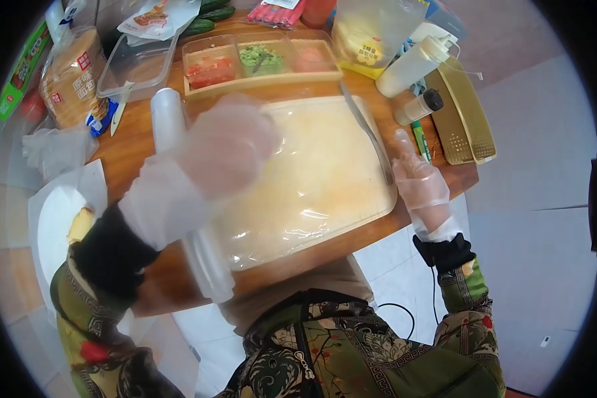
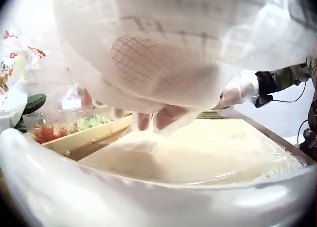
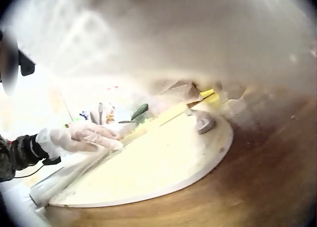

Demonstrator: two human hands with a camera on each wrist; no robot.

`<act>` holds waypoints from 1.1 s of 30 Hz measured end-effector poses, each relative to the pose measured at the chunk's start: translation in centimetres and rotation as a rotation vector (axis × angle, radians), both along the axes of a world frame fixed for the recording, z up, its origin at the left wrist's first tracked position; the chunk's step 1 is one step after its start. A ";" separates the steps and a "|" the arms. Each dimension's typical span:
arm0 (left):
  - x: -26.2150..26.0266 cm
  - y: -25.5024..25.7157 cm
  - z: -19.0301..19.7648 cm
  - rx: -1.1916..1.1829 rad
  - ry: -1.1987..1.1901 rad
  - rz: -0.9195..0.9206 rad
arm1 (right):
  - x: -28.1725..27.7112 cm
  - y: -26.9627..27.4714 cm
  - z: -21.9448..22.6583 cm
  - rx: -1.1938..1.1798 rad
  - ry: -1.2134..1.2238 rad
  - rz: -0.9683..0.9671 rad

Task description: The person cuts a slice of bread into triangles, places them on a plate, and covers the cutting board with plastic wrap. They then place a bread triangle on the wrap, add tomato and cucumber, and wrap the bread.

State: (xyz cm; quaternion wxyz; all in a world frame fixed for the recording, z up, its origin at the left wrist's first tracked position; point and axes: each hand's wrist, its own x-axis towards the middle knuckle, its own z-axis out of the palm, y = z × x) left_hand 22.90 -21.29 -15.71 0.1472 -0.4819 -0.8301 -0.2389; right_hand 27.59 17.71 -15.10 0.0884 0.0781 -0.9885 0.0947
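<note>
A clear sheet of plastic film [image 1: 298,219] lies wrinkled and shiny over the pale cutting board [image 1: 338,166]. Along the board's left side is the roll of film [image 1: 207,265]. My left hand [image 1: 229,146], in a thin clear glove and blurred, is above the roll and the board's left part. Its fingers [image 3: 99,138] reach out loosely in the right wrist view, with nothing gripped. My gloved right hand [image 1: 421,182] is at the board's right edge, fingers extended, beside a knife [image 1: 368,129] lying along that side of the board.
Behind the board stands a divided tray [image 1: 265,81] of chopped red and green food. Bagged bread [image 1: 76,79] and a clear container [image 1: 139,66] are at the left. A squeeze bottle [image 1: 414,66], black-capped shaker [image 1: 419,107] and perforated basket [image 1: 461,123] stand at the right.
</note>
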 end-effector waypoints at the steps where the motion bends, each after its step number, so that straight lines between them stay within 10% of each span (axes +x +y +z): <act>1: -0.3 -0.4 0.0 -0.007 -0.005 -0.003 | 0.1 -0.9 0.4 -0.007 -0.005 -0.003; 12: 3.8 -2.7 6.2 -0.542 -0.074 0.446 | -1.7 -2.2 0.2 0.183 0.085 0.042; 17: 5.1 -2.6 5.8 -0.503 -0.080 0.432 | -1.0 -6.2 2.8 0.028 0.179 0.232; 20: 6.3 -2.8 5.7 -0.459 -0.176 0.446 | 0.1 -7.7 1.7 -0.604 -0.217 0.265; 28: 11.2 -3.1 6.9 -0.461 -0.166 0.442 | 3.0 -7.1 2.3 -0.260 -0.166 0.427; 33: 14.5 -3.6 6.2 -0.300 -0.394 0.887 | 4.2 -6.1 1.3 -0.319 -0.265 0.392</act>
